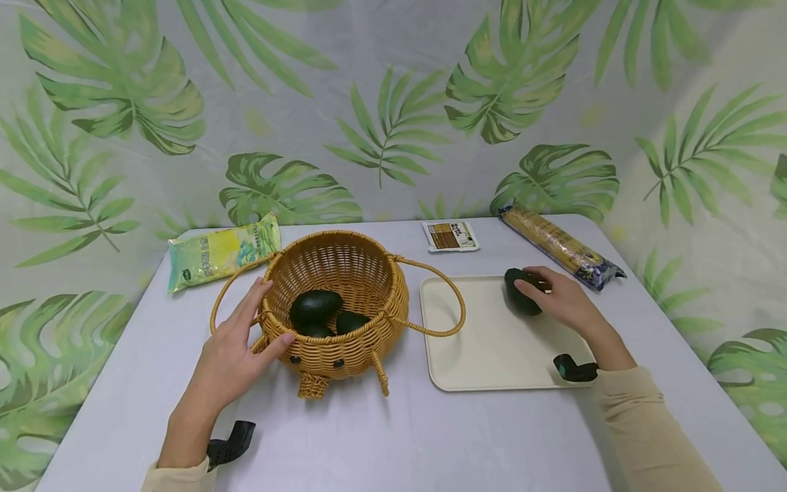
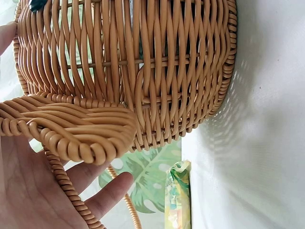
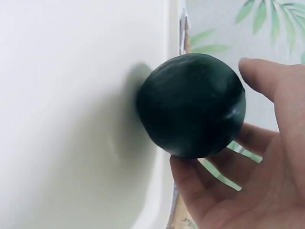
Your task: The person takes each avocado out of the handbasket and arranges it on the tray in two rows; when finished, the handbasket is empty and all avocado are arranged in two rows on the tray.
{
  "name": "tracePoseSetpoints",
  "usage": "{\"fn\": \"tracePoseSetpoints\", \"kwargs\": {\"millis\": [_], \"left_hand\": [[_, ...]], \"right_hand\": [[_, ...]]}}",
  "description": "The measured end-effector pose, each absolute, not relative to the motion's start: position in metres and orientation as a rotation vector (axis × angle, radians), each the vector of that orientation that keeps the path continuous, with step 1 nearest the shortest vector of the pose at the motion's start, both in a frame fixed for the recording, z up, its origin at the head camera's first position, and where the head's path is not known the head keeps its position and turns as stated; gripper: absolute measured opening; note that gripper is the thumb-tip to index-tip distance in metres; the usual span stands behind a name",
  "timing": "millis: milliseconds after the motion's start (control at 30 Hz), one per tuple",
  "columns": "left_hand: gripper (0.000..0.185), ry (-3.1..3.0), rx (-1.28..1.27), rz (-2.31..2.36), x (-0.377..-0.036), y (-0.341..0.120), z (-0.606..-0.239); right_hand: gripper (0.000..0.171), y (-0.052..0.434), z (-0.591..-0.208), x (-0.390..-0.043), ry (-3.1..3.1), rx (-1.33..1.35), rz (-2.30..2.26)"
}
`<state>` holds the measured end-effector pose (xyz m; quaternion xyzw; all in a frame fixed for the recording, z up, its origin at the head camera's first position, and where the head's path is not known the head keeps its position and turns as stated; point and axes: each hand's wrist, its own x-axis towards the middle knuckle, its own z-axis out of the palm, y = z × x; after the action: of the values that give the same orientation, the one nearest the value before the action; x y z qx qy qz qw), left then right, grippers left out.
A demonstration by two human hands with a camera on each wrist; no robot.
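A woven wicker basket [image 1: 369, 273] with loop handles stands left of centre on the pale table. Inside it lie three dark green avocados [image 1: 315, 307]. My left hand [image 1: 249, 328] rests against the basket's left rim, fingers straight and thumb lying on the rim. In the left wrist view the basket's weave [image 2: 143, 62] fills the frame and a woven flap lies across my palm. To the right lies a cream tray [image 1: 486, 348]. At its far right corner my right hand [image 1: 556, 297] curls round another avocado [image 1: 519, 294], which touches the tray [image 3: 62, 119]. That avocado [image 3: 190, 109] sits in my cupped fingers.
A green and yellow packet [image 1: 224, 253] lies behind the basket at the back left. A small brown and white packet [image 1: 451, 235] and a long packet of noodles [image 1: 559, 246] lie behind the tray. A leaf-printed backdrop closes off the back and sides.
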<state>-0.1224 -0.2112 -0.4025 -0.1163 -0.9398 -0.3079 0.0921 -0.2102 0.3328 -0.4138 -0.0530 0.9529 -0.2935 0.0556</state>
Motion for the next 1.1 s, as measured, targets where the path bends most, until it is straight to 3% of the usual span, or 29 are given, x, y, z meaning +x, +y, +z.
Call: {"fn": "tracePoseSetpoints", "kwargs": {"millis": [267,633,833,1100], "left_hand": [[0.084,-2.803,-0.344,-0.915,-0.123,-0.212,-0.402],[0.085,-2.788,-0.336,-0.929,-0.123,-0.211,-0.405],[0.090,-2.726,-0.296,-0.964,-0.121,-0.211,-0.410],[0.076,-2.572,-0.367,-0.933,-0.122,-0.212,-0.420]], "right_hand": [[0.065,0.311,-0.379,-0.210,3.066,-0.337,-0.802],[0.050,0.205,-0.307,-0.224,3.046,-0.853,-0.903],[0.047,0.148,-0.293,-0.237,2.919,-1.119,-0.793],[0.042,0.090,-0.293,-0.254,2.741,-1.249,-0.555]]}}
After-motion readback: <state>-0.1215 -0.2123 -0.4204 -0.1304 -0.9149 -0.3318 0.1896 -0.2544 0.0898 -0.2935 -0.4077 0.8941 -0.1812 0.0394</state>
